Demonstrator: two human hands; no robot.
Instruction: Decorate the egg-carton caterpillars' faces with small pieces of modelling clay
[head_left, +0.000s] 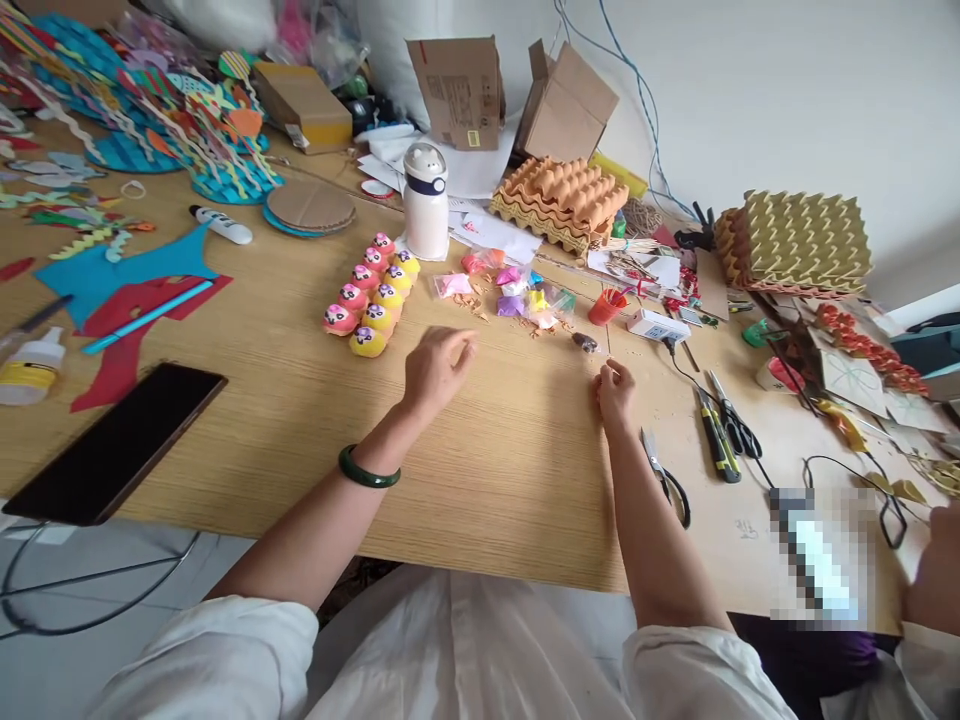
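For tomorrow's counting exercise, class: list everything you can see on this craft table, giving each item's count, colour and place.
wooden table: 1, light brown, filling the view
egg-carton figures: about ten, pink and yellow, two rows mid-table
bottle: 1, white with dark band, behind the figures
egg trays: two stacks, orange and yellow, far side
small packets: several, mixed colours, right of the figures
cup: 1, orange, right of the packets
scissors: 2 pairs, black handles, right side
phone: 1, black, left edge
cutouts: many, blue and red among them, left side
cardboard boxes: 2, brown, far back
bangle: 1, green, left wrist
left hand: 1, mid-table, nothing visible in it
right hand: 1, beside a small brown piece
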